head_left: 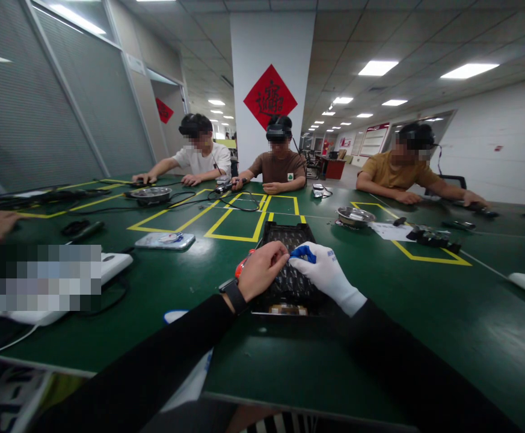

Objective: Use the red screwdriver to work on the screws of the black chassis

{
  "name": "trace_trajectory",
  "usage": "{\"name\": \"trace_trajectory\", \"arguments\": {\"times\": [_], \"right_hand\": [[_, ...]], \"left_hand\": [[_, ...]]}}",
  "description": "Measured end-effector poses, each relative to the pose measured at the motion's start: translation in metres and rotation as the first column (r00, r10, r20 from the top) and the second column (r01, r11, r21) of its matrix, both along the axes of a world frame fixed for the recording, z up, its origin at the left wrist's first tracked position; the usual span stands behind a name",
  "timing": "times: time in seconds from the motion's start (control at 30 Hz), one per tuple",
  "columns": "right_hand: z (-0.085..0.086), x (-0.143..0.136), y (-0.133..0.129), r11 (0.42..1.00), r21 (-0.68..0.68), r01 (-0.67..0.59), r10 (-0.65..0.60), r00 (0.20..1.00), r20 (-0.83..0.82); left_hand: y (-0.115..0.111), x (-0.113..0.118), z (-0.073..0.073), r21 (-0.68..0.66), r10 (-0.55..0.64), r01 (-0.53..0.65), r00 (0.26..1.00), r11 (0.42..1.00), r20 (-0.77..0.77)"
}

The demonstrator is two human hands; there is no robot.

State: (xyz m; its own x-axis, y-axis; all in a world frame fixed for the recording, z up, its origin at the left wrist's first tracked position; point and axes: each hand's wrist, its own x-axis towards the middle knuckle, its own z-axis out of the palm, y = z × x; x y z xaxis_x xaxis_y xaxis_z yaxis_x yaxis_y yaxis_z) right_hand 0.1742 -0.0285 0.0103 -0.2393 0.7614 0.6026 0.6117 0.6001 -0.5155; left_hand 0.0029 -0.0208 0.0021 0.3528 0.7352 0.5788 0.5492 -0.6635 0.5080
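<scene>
Black tray [289,227], near edge of tabletop [266,355], centre. Left hand [262,269], bare; right hand [320,273], gloved: fingertips together over tray; either grip closed on anything, cannot tell. Step: seemingly fine fingertip work; next move calls for steadiness.

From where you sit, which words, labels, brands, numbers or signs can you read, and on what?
"招財進寶", merged into one character, on the red diamond sign.
Small red sign at left: character too small to read.
Blue print on the white-gloved right hand: too blurred.
Patch on the brown T-shirt: no legible words.
Red-topped wall board: too small.
Black-and-white item at lower left: too blurred.
</scene>
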Motion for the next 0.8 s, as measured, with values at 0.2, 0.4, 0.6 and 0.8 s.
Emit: {"name": "trace_trajectory", "arguments": {"times": [0.2,0.4,0.6,0.8], "right_hand": [[0.0005,-0.0011,0.0002,0.997,-0.029,-0.066,0.064,0.996,-0.066],[-0.0023,0.0036,0.0054,0.988,-0.096,0.122,-0.132,0.985,-0.110],[-0.0010,0.0028,0.0056,0.996,-0.067,0.065,-0.074,0.989,-0.127],[0.0000,-0.0017,0.0020,0.997,-0.055,-0.053,0.042,0.980,-0.193]], "left_hand": [[0.0003,-0.0001,0.0012,-0.005,-0.077,0.078,0.997,0.997,0.019],[0.0030,-0.0001,-0.0005,0.037,0.042,-0.044,0.998,0.998,0.049],[0.0035,-0.0001,-0.0016,0.048,0.071,-0.072,0.997,0.996,0.027],[0.0000,0.0001,0.0006,0.101,0.054,-0.052,0.998,0.994,-0.021]]}}
